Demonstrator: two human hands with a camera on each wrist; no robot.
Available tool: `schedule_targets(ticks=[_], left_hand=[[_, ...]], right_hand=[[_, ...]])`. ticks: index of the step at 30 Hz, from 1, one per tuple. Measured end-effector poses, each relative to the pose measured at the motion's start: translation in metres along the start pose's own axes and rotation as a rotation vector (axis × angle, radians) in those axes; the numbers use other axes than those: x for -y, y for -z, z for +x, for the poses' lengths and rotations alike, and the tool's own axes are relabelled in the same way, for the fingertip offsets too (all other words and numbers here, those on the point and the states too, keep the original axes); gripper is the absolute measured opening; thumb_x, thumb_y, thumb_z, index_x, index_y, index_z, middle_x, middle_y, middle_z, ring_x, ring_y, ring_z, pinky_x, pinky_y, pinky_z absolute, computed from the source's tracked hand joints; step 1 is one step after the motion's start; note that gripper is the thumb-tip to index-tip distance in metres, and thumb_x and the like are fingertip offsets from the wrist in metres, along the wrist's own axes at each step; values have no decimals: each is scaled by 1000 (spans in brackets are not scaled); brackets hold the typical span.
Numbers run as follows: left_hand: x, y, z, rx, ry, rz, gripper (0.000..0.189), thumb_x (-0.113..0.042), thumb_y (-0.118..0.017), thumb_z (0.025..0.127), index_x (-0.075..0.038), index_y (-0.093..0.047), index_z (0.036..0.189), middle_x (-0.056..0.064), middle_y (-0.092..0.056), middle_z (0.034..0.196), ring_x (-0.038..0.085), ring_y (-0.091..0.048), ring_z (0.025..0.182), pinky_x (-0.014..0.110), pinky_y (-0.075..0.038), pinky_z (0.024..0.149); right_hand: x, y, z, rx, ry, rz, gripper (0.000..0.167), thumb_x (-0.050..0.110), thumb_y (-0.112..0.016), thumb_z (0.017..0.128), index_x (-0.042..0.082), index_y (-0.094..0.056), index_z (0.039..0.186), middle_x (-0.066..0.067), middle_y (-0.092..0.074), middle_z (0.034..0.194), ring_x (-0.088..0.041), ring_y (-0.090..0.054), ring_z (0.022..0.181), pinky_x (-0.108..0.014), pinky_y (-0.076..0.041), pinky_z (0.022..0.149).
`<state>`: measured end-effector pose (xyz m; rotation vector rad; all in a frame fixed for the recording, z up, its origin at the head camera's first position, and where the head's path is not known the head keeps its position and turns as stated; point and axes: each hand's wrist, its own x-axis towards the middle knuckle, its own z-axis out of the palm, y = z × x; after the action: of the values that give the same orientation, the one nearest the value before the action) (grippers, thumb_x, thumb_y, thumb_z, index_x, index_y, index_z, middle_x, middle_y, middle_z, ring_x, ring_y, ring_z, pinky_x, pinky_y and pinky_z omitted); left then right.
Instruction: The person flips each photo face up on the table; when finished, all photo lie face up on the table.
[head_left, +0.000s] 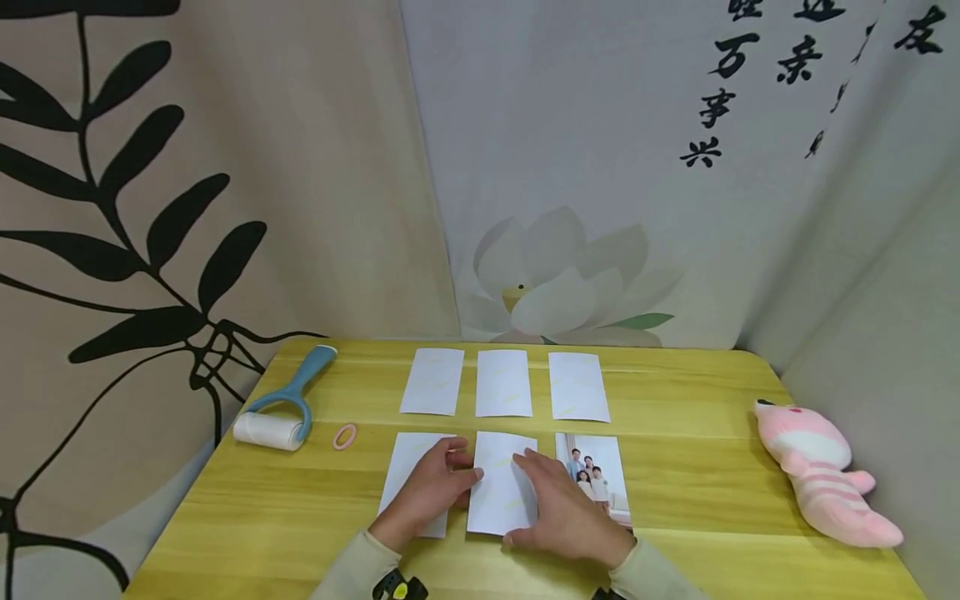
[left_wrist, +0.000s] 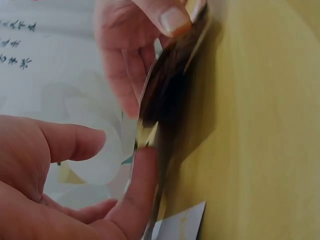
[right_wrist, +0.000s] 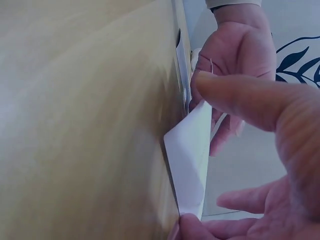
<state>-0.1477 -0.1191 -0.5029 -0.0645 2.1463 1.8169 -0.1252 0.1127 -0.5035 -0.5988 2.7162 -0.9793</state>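
Observation:
The middle front photo print [head_left: 501,487] shows its white back in the head view and bows up from the table. My right hand [head_left: 562,508] grips it at its near and far edges, thumb at the near one. My left hand [head_left: 431,487] is at its left edge; in the left wrist view one left finger [left_wrist: 142,182] meets the print while the thumb [left_wrist: 82,141] stays apart. Beneath the left hand lies another white-backed print [head_left: 401,467]. A face-up family photo [head_left: 600,479] sits beside the right hand. The print's dark underside [left_wrist: 167,92] shows in the left wrist view.
Three white-backed prints [head_left: 503,383] lie in a back row. At the left are a blue-handled lint roller [head_left: 288,408] and a pink ring [head_left: 345,437]. A pink plush toy [head_left: 817,475] lies at the right edge of the wooden table [head_left: 697,467]. Curtains hang behind.

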Motion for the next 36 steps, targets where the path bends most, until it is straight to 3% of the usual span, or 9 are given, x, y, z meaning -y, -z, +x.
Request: schedule_targets(ticks=[5,11,20,23,28,33,36], left_hand=[[2,-4,-2,47,30,-114,66,-2,-73,95,8,-39,150,26,-59,129,23,-70,95,41,-66,74],[8,-7,-2,84,18,-123,58,2,-70,96,7,-46,148,22,-68,122,21,-73,91,41,-66,72],[9,-7,-3,124,13,-182,48,-7,-62,103,6,-50,148,17,-70,119,17,-73,87,37,-65,72],[6,-7,-3,127,2,-196,47,-9,-59,104,5,-50,148,15,-70,119,17,-73,87,37,-65,72],[-3,-7,-3,140,-22,-206,49,-14,-59,105,3,-51,150,16,-69,124,18,-74,94,37,-66,75],[-15,-10,-3,148,-45,-202,50,-19,-62,104,-3,-54,150,16,-68,130,19,-75,94,37,-65,76],[-22,-13,-6,129,-63,-184,51,-20,-64,102,-4,-56,150,17,-66,135,19,-74,92,38,-64,76]], right_hand=[[-2,0,0,3,3,1,108,43,-97,70,1,-47,155,-25,-42,163,-45,-40,150,-65,-40,118],[-2,0,-1,21,10,10,105,43,-97,72,0,-47,155,-25,-39,165,-46,-39,151,-65,-39,119],[-1,7,-3,26,42,18,96,43,-94,77,3,-51,154,-25,-38,166,-48,-41,149,-65,-44,114],[-1,9,0,-1,63,34,86,40,-91,82,5,-54,152,-24,-43,162,-42,-53,140,-58,-52,109],[-1,10,6,-74,84,155,60,29,-83,93,5,-61,143,-16,-58,148,-27,-68,116,-38,-63,92],[0,12,12,-155,45,318,42,17,-78,96,5,-67,134,-12,-67,135,-31,-69,117,-31,-64,88],[1,14,15,-180,-1,373,37,17,-76,97,9,-69,133,-12,-70,134,-31,-72,114,-27,-62,85]])
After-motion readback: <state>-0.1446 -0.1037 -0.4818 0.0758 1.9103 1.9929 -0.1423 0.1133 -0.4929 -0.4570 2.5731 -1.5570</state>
